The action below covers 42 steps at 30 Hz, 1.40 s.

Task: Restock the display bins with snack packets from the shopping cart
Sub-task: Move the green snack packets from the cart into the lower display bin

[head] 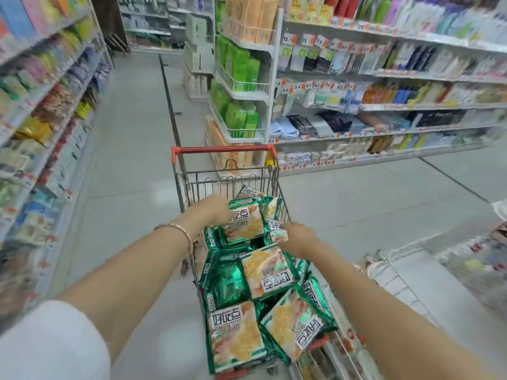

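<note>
At the far end of the cart (208, 185), the raised snack packet (244, 222) lies between our hands: our left grip (216, 211) holds its left edge, our right grip (297, 238) pinches a smaller packet (278, 231) just beside it

Glossy foil snack packets (270, 272) (crinkled) fill a wire-metal cart (230, 179).
</note>
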Tool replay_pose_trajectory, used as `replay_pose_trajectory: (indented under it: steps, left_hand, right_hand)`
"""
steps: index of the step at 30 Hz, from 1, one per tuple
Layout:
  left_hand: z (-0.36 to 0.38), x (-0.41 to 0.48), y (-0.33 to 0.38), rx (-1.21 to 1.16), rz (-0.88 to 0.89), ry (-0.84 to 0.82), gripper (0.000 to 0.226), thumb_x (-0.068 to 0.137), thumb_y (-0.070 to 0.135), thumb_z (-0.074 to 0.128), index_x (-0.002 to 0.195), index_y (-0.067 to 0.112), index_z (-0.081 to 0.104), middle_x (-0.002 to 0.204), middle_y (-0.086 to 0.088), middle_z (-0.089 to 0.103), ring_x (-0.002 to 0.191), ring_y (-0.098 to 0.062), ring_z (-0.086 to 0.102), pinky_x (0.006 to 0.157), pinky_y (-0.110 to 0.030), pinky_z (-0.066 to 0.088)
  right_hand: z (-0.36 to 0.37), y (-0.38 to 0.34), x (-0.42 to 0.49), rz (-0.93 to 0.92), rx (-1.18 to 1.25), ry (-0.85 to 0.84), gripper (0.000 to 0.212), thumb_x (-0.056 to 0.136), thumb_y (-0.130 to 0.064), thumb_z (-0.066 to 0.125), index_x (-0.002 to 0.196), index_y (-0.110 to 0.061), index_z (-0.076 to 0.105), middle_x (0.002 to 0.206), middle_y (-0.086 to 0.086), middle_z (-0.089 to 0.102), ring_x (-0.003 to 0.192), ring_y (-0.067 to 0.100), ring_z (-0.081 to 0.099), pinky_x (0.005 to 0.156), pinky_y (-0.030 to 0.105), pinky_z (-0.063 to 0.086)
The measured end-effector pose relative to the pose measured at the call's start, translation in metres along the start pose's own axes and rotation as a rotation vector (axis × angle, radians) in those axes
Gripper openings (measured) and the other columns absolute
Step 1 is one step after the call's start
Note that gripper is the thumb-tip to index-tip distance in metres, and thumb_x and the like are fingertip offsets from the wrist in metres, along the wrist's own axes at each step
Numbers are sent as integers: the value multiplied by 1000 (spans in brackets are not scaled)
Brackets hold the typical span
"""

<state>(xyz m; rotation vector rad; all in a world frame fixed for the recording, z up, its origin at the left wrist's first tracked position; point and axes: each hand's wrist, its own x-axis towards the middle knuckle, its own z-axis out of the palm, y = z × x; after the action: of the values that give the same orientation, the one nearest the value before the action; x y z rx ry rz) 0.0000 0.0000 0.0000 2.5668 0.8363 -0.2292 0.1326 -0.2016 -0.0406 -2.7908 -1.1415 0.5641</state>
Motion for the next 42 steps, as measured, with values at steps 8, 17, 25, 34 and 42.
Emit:
replay_pose_trajectory:
  steps: [8,17,25,34,42]
  left_hand:
    - [45,13,-43,-279,-13,-64,20,100,22,55,91,13,70,84,-10,61,73,-21,60,80,-37,54]
    - [68,36,25,-284,246,-257,62,91,18,70,147,20,43,149,-3,47,131,-22,51,109,-40,44]
    - [103,26,47,-207,209,-279,64,95,2,57,154,13,33,154,-11,40,107,-21,62,89,-37,54]
    - [73,-1,34,-334,307,-104,75,88,11,73,152,17,35,156,-2,38,143,-20,38,113,-28,30]
    - [83,-32,38,-351,41,-492,101,82,57,72,157,13,21,161,-5,29,143,-26,35,116,-42,30]
  right_hand:
    - [82,23,-2,275,207,-120,94,79,-61,74,143,-4,35,119,10,65,102,25,62,87,37,51]
    - [34,46,13,96,419,73,13,89,-11,70,101,-14,67,94,9,68,87,28,67,84,45,56]
    - [94,46,-4,313,95,-52,28,89,-31,72,89,-9,55,93,9,60,85,25,56,74,35,53]
    - [75,33,-14,152,654,174,16,91,-8,68,94,-20,58,114,6,67,89,23,63,84,40,56]
    - [16,27,-50,-100,1085,90,53,89,-2,71,135,-17,49,125,4,63,107,22,68,92,35,56]
